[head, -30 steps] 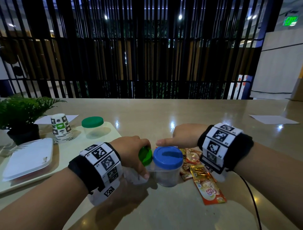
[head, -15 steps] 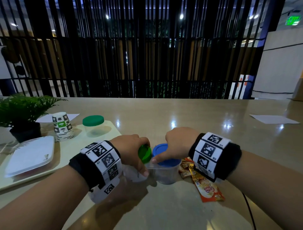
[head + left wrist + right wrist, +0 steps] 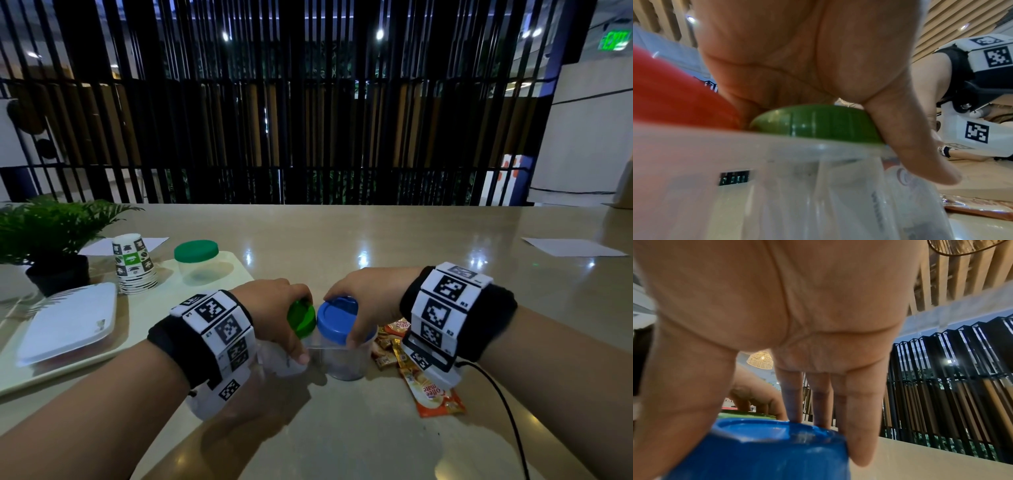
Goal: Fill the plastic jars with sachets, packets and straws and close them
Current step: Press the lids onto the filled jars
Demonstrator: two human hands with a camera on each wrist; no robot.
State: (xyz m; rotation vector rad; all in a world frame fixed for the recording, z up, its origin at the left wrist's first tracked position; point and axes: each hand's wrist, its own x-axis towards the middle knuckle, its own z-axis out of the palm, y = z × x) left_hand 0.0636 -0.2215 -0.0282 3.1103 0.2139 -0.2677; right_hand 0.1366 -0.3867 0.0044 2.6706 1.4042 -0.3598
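While the clear plastic jar with the blue lid (image 3: 337,317) stands upright on the beige table (image 3: 376,246), the right hand (image 3: 368,296) clamps that lid from above. Touching its left side, a tilted clear jar with a green lid (image 3: 301,318) leans toward it, gripped by the left hand (image 3: 270,308); its contents are blurred. Orange sachets (image 3: 435,394) lie just right, partly hidden by the wrist.

A blue-lidded clear jar (image 3: 344,349) stands closed beside a green-lidded jar (image 3: 294,356); sachets (image 3: 428,387) lie beside it.
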